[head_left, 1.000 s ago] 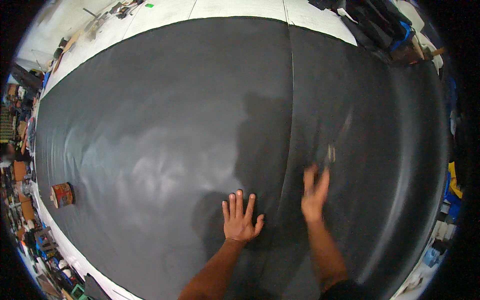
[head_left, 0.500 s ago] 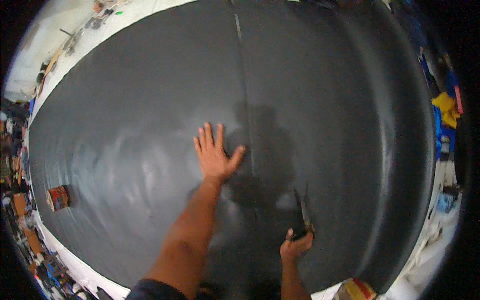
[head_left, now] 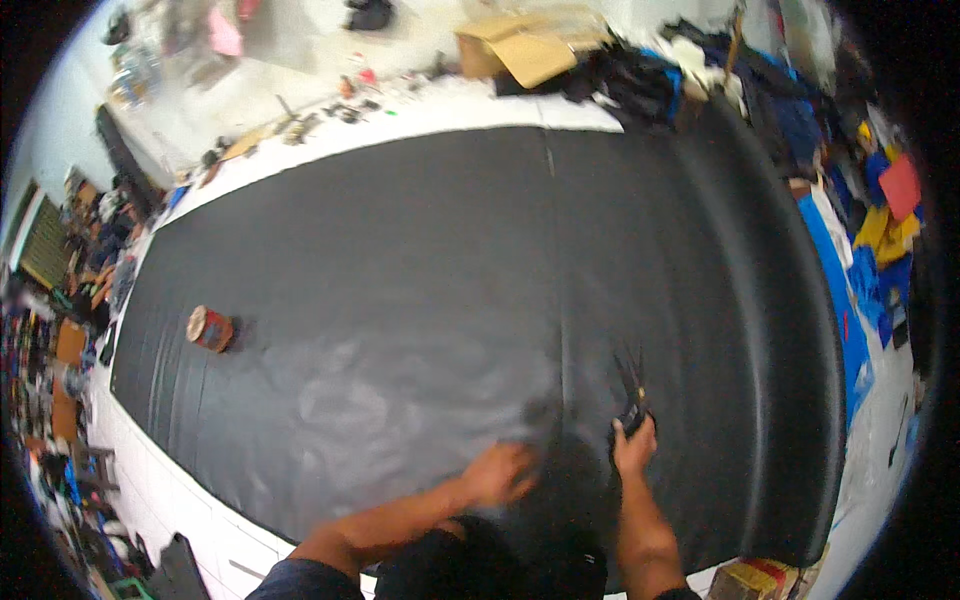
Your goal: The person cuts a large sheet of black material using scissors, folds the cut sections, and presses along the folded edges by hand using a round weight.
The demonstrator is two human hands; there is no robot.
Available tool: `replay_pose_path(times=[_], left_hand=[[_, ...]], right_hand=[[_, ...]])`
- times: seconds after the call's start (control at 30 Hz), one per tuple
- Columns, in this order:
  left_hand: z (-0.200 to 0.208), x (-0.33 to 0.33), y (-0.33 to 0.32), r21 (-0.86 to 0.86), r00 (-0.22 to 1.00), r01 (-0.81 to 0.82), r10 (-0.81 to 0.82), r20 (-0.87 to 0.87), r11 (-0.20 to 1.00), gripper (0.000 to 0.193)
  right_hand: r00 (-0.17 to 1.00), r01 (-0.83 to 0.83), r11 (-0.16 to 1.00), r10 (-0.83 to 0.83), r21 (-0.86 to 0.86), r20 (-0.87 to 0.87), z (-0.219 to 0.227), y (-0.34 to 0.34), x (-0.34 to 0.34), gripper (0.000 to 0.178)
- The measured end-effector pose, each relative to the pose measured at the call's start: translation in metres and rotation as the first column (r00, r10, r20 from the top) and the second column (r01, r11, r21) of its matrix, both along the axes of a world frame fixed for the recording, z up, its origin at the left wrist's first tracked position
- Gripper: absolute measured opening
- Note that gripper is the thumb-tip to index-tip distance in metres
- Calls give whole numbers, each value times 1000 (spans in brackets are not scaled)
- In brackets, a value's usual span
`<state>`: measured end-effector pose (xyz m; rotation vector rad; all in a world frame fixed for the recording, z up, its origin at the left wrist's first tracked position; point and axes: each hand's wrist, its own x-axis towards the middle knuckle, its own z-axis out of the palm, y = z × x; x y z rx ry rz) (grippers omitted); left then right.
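Note:
A large sheet of black, slightly glossy material (head_left: 400, 220) is spread over the white table, with a straight line running across it from far to near. My right hand (head_left: 635, 447) grips a pair of scissors (head_left: 633, 392) by the dark handles, right of that line. The blades point away from me and stand slightly apart. Low over the sheet's near part, left of the line, is my left hand (head_left: 500, 473). Its fingers point right and are blurred, so their closing is unclear, and I see nothing held in it.
A round red-brown can (head_left: 210, 329) sits on the sheet's left part. The sheet bulges into a thick roll (head_left: 790, 350) at the right. An open cardboard box (head_left: 520, 55) and dark cloth lie at the far edge. Blue and yellow materials (head_left: 885, 235) are heaped at the right.
My left hand has drawn back toward me from lying flat with fingers spread on the sheet. The scissors are still in my right hand. The view has tilted up, showing the far wall.

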<state>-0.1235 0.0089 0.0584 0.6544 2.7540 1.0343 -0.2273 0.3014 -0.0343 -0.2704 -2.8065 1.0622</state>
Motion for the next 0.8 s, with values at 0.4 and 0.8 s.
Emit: replay_pose_path(times=[0.4,0.8], left_hand=[[28,318,-21,-237,879,-445,472,70,864,64],[103,344,-57,-276,848,-350,428,312,895,66]], right_hand=[[861,-240,959,138,152,490,-4,215,474,32],[826,-308,928,151,211,543,23,157,506,54]])
